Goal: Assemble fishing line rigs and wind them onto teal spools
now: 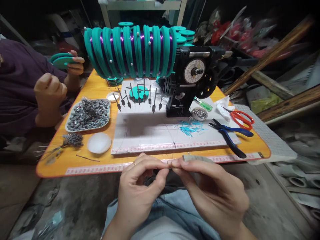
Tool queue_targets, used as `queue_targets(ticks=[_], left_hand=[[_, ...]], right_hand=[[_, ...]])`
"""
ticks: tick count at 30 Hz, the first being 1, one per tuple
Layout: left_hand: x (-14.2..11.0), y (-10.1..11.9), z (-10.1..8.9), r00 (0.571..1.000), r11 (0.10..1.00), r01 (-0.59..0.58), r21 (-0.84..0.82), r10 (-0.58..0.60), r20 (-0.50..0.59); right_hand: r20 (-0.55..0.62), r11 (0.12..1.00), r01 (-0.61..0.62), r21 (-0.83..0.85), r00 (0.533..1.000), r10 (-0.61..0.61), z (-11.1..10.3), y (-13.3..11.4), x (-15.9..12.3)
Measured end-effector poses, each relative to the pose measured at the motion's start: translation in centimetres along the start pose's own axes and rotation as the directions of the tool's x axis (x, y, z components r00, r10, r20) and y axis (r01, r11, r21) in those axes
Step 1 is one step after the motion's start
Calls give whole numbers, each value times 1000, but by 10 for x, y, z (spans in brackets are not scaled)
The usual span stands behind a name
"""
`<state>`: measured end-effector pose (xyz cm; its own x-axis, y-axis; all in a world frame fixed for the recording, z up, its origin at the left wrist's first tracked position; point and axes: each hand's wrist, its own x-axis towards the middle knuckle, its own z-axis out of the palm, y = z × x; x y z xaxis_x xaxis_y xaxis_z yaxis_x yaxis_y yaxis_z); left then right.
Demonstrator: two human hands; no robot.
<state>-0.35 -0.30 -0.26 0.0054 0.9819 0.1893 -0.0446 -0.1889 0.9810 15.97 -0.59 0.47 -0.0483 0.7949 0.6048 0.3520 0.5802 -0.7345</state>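
My left hand (142,181) and my right hand (215,186) meet in front of the table's near edge, thumb and forefinger of each pinched together. What sits between the fingertips is too small to make out. A grey strip (197,158) lies along my right forefinger. Beyond my hands is a white board (147,133) with a measuring tape (160,146) on its front edge. Thin blue pieces (191,128) are scattered there, close to a small dish of metal bits (199,114). Blue-handled pliers (228,133) rest at the right.
A black winding stand (182,83) carries a row of green spools (132,51), with dark weights (153,107) hanging beneath. At left are a tray of grey sinkers (88,115) and a white lid (99,143). Red scissors (242,119) lie right. A co-worker's hand (75,63) holds green spools (62,60).
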Motion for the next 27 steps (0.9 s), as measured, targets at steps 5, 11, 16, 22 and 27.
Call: queue_targets(ticks=[5,11,16,22,27], left_hand=[[0,-1,-1,999,999,-32,20,32,12],[-2,0,-1,999,999,-31,33,30,23],[-1,-1,-1,999,999,-26,46,25,26],[-2,1,-1,999,998,-32,58,31,26],[-1,0,-2,999,997,-19,73,16,40]], right_hand=[[8,1000,16,-11,1000,-16,-1,-1,2],[15,998,36,-48,999,-36,-1,-3,3],[9,999,14,-41,1000,-14,-1,-3,2],[26,998,41,-52,999,-39,-2,-4,4],[84,989,91,-113,993,-82,-5,-7,8]])
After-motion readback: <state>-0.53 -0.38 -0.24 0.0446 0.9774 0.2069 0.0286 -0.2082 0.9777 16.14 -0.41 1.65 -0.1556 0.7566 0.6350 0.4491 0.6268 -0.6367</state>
